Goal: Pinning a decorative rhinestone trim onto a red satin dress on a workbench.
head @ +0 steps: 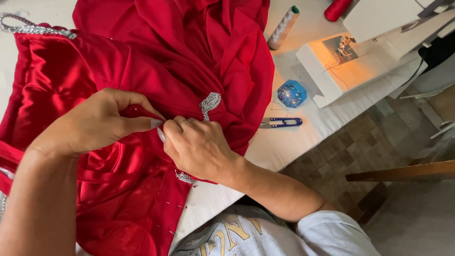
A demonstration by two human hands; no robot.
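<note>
Pinching a fold of the red satin dress (pixel 142 61), the left hand (pixel 97 123) and right hand (pixel 199 147) are pressed fingertip to fingertip, so the fabric is kept taut.

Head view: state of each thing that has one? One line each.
red garment: spread and bunched on the table, pins along its lower edge
left hand: pinching the red fabric
right hand: pinching the fabric beside the left
rhinestone trim: lying on the garment
thread snips: lying flat, unheld
sewing machine: lamp lit
pin box: closed, on the table
thread cone: lying tilted
</note>
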